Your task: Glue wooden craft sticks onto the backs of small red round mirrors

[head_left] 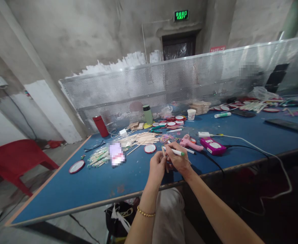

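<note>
My left hand [157,166] is closed around a wooden craft stick [163,151] held upright over the blue table [88,183]. A gold bracelet sits on that wrist. My right hand [177,158] grips a white pen-shaped glue tube with a green tip [175,152], its end close to the stick. Both hands meet near the table's front edge. Just beyond them lie a pink glue gun [191,143] and a small round red-rimmed mirror [150,148].
A pile of wooden sticks [144,138], several round mirrors [173,121], a red flask [100,126], a green bottle [147,114] and a pink power strip [213,146] with cables lie on the table. A perforated metal screen [189,81] backs it. A red chair [14,159] stands left.
</note>
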A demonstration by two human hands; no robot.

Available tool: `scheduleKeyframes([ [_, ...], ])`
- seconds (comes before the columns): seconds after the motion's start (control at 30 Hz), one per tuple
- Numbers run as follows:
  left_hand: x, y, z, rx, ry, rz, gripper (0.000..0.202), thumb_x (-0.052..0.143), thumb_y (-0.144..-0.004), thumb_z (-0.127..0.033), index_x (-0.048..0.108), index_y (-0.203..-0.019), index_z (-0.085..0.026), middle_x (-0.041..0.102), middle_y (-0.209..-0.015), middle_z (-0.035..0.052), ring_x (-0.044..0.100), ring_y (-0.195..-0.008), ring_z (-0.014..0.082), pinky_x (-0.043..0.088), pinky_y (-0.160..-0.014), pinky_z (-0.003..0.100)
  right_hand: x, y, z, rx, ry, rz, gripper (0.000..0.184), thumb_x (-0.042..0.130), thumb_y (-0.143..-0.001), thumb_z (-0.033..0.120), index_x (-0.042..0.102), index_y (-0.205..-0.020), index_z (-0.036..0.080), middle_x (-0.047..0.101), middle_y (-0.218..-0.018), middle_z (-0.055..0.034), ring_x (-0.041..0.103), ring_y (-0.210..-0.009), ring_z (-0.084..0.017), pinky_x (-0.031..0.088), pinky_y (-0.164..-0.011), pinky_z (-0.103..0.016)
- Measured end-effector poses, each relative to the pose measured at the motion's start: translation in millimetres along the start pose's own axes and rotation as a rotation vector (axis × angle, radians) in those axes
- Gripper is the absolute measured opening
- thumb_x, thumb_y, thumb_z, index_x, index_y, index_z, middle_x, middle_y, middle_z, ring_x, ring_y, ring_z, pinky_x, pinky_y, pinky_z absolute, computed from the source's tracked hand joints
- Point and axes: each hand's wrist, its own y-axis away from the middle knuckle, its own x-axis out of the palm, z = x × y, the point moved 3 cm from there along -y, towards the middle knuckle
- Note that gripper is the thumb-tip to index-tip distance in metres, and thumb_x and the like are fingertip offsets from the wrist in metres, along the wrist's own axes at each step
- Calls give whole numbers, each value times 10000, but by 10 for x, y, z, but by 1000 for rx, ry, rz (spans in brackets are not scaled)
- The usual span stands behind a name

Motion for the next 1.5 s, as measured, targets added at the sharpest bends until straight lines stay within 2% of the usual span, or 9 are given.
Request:
scheduleKeyframes([
  [0.2, 10, 13, -25, -53, 58, 9, 334, 716, -687, -451, 597, -809, -163, 610, -624, -27, 564, -412, 107, 502, -451, 244, -8, -5, -19, 36, 7, -55, 236, 549, -869, 396, 575, -730, 207, 601, -566, 20, 542, -422, -112, 446, -420, -221],
  [0.57, -5, 13, -10, -2, 12, -16, 286, 693, -716, -429, 610, -791, -166, 550, -569, -49, 554, -418, 109, 505, -440, 245, -7, -9, -4, 11, 27, -19, 228, 544, -872, 389, 566, -729, 213, 600, -567, 25, 538, -426, -110, 447, -427, -219],
  [0.83, 1, 6, 19, -27, 35, -2, 317, 686, -713, -458, 595, -814, -172, 587, -614, -33, 572, -436, 114, 476, -430, 229, -4, 3, -59, 37, 10, -39, 243, 545, -879, 401, 569, -728, 212, 602, -572, 22, 538, -429, -112, 454, -430, -223],
  [1.23, 9, 20, -30, -17, 25, 6, 303, 685, -717, -450, 587, -790, -172, 579, -590, -41, 515, -387, 87, 454, -403, 218, -4, -4, -12, 44, 6, -18, 237, 548, -866, 402, 564, -723, 214, 596, -568, 19, 535, -434, -115, 452, -422, -225],
  [1.5, 14, 24, -28, -47, 50, 0, 305, 693, -709, -435, 598, -816, -166, 604, -608, -30, 569, -411, 112, 484, -431, 236, -14, -1, -13, 39, 23, -39, 243, 548, -869, 404, 565, -719, 213, 597, -558, 19, 540, -429, -120, 457, -438, -236],
])
